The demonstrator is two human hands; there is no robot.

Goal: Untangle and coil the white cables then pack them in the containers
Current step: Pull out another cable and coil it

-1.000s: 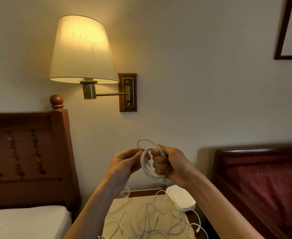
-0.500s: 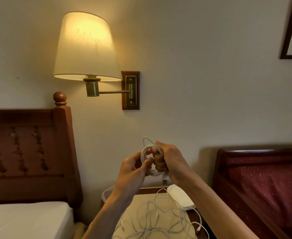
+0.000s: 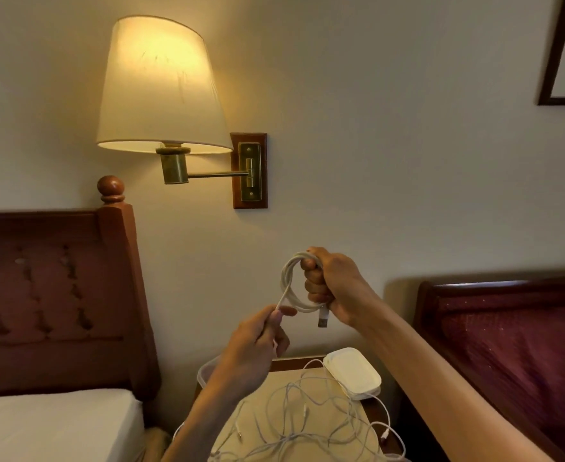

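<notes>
White cable coil point(image 3: 291, 285) in the right hand's point(image 3: 336, 288) grip (loose end seemingly pinched by left hand point(image 3: 254, 348)).

A coiled white cable point(image 3: 292, 285) is held upright in midair, its plug point(image 3: 323, 317) hanging down. Tangled white cables point(image 3: 307, 425) sprawl below, beside a closed white container point(image 3: 354, 373).

Nightstand point(image 3: 276, 365): tangled cables point(image 3: 307, 425), containers point(image 3: 354, 373).

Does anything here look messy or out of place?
Yes: a tangle of white cables sprawls over the nightstand, some loops hanging past its edge. The coil in the right hand looks tidy; the left hand pinches its loose end.
</notes>
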